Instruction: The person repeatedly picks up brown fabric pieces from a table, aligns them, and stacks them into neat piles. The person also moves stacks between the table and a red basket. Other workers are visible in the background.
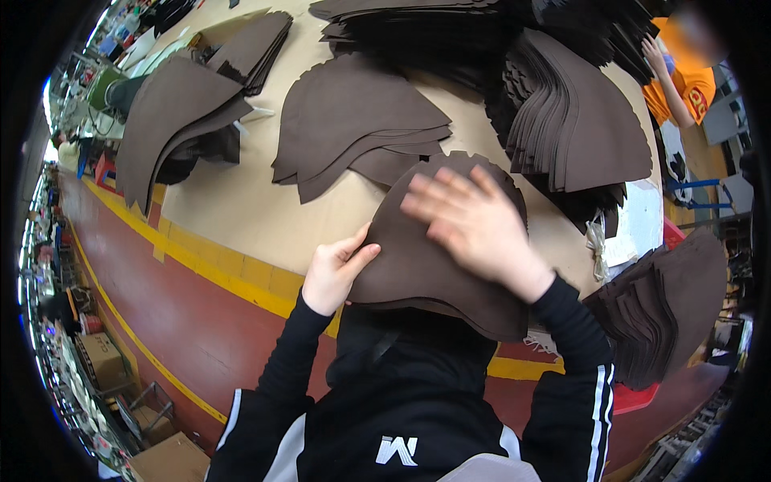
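Pinching brown pcs (438, 281) w/ L hand (333, 269); holding R hand (486, 229) spread, empty, over top, maybe touching. Prob. midway; can't sort done/left among other stacks (590, 120).

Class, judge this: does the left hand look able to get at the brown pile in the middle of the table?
Probably yes, once freed: the left hand pinches the held brown pieces at their edge, but bare tabletop lies between it and the middle pile.

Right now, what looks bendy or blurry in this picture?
In the head view, the yellow floor stripe bows from fisheye distortion; the fingers of the right hand are blurred, while the left hand looks sharper; white glare shows near the left rim.
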Motion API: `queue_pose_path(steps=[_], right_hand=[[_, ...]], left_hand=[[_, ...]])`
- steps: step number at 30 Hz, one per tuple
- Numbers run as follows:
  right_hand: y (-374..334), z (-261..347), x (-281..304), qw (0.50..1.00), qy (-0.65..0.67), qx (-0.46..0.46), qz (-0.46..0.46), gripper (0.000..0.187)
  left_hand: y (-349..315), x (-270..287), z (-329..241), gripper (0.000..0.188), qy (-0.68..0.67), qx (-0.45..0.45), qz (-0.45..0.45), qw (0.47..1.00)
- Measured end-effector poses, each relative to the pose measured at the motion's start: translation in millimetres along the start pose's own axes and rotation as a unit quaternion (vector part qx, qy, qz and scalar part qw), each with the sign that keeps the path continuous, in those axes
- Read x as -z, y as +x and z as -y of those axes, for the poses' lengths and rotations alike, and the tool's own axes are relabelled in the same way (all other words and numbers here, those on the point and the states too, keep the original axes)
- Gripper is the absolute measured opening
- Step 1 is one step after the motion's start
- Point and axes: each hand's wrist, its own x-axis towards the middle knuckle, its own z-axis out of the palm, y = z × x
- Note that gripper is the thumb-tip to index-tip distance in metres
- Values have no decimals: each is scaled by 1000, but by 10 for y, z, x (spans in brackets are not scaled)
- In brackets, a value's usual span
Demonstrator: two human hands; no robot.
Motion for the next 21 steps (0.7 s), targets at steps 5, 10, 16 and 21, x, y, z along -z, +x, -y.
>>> queue_pose_path(steps=[5,10,16,21], right_hand=[[213,-592,-29,986,105,-125,41,47],[104,-300,8,985,96,-144,10,63],[-458,659,82,953,224,139,145,84],[-497,517,540,665,645,174,334,75]], left_hand=[[17,3,30,44,-62,-28,9,998],[-12,15,35,43,-46,7,-2,999],[32,-42,153,42,-120,-33,-11,992],[-86,80,57,36,-43,-90,-40,994]])
